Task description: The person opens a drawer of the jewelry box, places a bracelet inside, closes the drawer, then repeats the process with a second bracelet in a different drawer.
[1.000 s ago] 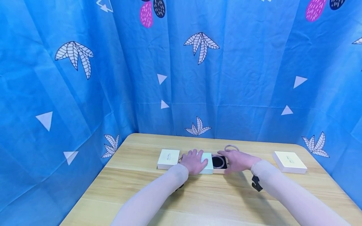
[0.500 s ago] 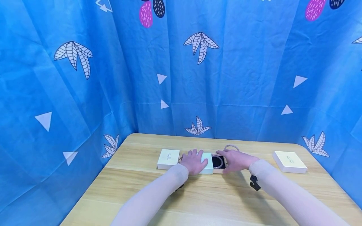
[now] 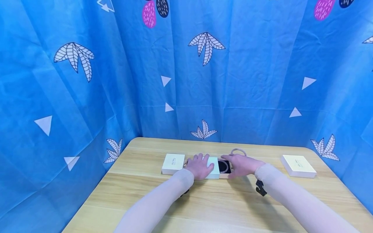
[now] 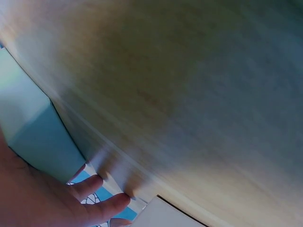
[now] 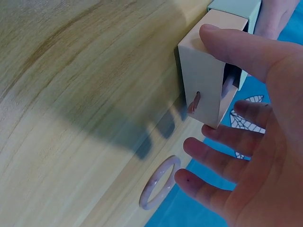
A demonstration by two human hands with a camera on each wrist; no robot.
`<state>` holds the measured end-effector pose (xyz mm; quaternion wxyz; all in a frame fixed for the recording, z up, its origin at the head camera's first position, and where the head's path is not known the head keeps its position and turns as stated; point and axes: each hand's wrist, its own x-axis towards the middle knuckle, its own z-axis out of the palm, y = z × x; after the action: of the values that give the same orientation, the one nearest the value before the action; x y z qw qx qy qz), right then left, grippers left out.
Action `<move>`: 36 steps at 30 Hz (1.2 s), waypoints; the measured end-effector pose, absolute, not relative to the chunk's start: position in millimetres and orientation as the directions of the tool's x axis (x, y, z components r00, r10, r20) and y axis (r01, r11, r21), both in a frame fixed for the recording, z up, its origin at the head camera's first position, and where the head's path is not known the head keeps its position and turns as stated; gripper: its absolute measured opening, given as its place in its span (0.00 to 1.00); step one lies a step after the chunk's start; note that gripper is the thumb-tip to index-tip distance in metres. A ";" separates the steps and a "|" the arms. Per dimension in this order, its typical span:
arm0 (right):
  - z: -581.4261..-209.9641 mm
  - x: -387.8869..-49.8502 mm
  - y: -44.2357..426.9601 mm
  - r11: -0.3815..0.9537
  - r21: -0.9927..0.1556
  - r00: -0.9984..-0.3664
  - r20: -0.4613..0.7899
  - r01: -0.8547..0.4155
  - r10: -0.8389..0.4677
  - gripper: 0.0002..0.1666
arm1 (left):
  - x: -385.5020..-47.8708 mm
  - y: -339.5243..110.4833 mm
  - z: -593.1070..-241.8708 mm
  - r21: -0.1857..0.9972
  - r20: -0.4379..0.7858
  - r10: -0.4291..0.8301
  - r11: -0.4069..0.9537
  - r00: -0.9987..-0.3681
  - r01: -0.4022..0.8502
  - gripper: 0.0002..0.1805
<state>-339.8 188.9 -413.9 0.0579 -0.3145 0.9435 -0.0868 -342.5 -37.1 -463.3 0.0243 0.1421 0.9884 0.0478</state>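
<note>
Place: screened off; whether home or studio cannot be told.
Table (image 3: 215,207): topped in pale wood grain.
Cloth (image 3: 250,81): hung behind the table and on both its sides, printed with leaves (image 3: 208,51).

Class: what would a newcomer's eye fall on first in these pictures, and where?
Probably the bright blue curtain printed with leaves, filling the background. Then the partly open mint box on the table below, with the left hand over it and the right hand at its drawer; a pale ring shows behind the right hand.
</note>
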 end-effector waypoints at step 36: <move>-411.7 -342.5 175.1 0.760 -0.222 -0.767 -0.074 -0.611 -0.638 0.55 | -348.6 -38.0 -468.2 0.095 -0.051 0.290 0.954 -0.956 0.284 0.41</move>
<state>-342.5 175.1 -411.7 0.0725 -0.3339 0.9352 -0.0928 -348.6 -38.0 -468.2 0.0322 0.1452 0.9879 0.0436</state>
